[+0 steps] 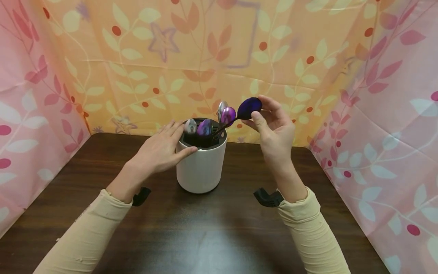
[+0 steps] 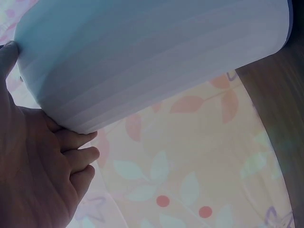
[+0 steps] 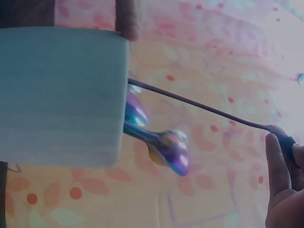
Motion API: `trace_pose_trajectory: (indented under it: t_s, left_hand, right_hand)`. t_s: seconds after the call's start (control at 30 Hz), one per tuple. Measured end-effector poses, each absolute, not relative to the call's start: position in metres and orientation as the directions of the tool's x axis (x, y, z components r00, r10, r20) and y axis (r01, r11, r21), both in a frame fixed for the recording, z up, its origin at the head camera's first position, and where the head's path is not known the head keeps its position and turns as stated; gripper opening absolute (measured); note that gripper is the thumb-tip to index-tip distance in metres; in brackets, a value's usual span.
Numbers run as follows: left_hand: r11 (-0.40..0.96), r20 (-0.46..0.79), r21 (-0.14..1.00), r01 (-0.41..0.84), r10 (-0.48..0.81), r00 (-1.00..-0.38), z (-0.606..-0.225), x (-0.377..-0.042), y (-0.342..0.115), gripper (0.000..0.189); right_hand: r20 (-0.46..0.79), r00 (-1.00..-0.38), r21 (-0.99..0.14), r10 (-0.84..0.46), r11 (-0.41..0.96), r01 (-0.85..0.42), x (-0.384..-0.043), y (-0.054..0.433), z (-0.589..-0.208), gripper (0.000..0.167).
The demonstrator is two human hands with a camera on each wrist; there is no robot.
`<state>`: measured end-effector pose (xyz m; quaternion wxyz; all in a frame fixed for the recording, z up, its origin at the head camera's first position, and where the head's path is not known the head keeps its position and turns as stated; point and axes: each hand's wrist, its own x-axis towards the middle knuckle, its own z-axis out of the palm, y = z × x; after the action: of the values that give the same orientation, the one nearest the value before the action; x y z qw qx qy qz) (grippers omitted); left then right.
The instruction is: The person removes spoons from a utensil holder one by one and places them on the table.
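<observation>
A white cylindrical utensil holder [image 1: 201, 171] with a black slotted top stands upright on the table. My left hand [image 1: 162, 146] rests against its upper left rim, fingers extended and thumb along the front edge. My right hand [image 1: 278, 127] pinches the bowl of a dark blue-purple spoon [image 1: 249, 108] between thumb and fingers. The spoon slants to the right, its thin handle [image 3: 199, 103] reaching into the holder's top. Several other spoons stand bowl-up there: a silver spoon [image 1: 190, 126], a purple-blue spoon [image 1: 205, 127], a pink-purple spoon [image 1: 227, 115] and another silver one behind.
The holder stands toward the back of a dark wooden table [image 1: 202, 236]. Behind it hangs an orange floral curtain [image 1: 212, 45], with pink floral curtains [image 1: 386, 125] at both sides. A black wrist mount [image 1: 268, 198] shows on each wrist.
</observation>
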<state>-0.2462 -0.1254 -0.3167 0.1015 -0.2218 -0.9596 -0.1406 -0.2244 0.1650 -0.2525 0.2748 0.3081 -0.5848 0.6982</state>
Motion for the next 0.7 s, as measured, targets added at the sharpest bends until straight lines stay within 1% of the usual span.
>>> trace_pose_trajectory:
  t_s: [0.23, 0.37, 0.47, 0.6, 0.7]
  left_hand:
    - [0.864, 0.251, 0.221, 0.452, 0.398, -0.882, -0.316, -0.248, -0.125, 0.101]
    - [0.86, 0.251, 0.229, 0.456, 0.401, -0.881, -0.316, -0.248, -0.124, 0.1]
    - [0.857, 0.26, 0.236, 0.458, 0.398, -0.88, -0.317, -0.248, -0.124, 0.099]
    - [0.857, 0.271, 0.239, 0.457, 0.393, -0.879, -0.318, -0.247, -0.125, 0.098]
    - [0.859, 0.27, 0.24, 0.453, 0.389, -0.881, -0.318, -0.246, -0.125, 0.099]
  right_hand:
    - [0.736, -0.654, -0.594, 0.173, -0.297, -0.747, -0.218, 0.187, -0.246, 0.034]
    - [0.719, -0.654, -0.57, 0.233, -0.341, -0.748, -0.211, 0.203, -0.248, 0.033]
    - [0.69, -0.678, -0.564, 0.253, -0.398, -0.723, -0.206, 0.215, -0.254, 0.034]
    - [0.659, -0.706, -0.58, 0.258, -0.424, -0.696, -0.203, 0.225, -0.263, 0.036]
    - [0.64, -0.731, -0.616, 0.238, -0.41, -0.673, -0.204, 0.23, -0.272, 0.036]
